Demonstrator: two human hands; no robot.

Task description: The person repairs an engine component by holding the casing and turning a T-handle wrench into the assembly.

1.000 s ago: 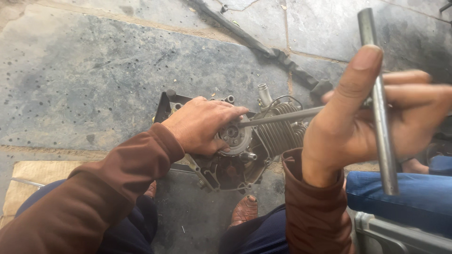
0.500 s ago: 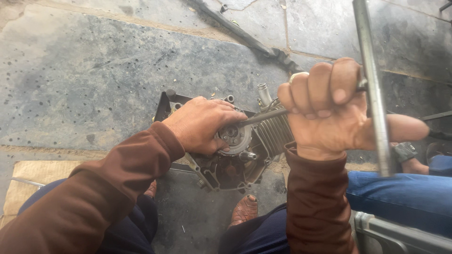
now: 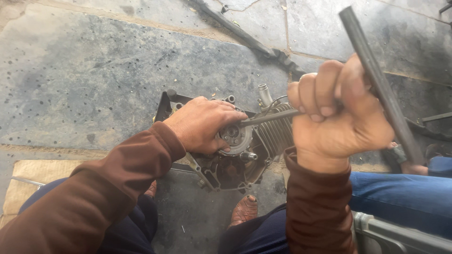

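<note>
The small engine [image 3: 245, 150] sits on the stone floor [image 3: 94, 84] between the person's feet. The left hand [image 3: 205, 124] presses on its round flywheel [image 3: 234, 137], grip spread wide. The right hand [image 3: 336, 117] has its grip closed around a T-handle wrench [image 3: 376, 84], the shaft reaching the flywheel.

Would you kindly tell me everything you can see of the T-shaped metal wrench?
The T-shaped metal wrench is dull grey steel. Its long shaft runs from the right hand down-left to the round hub on the engine, which lies on the stone floor. The crossbar slants steeply behind the fist. The left hand rests on the hub beside the tip.
</note>
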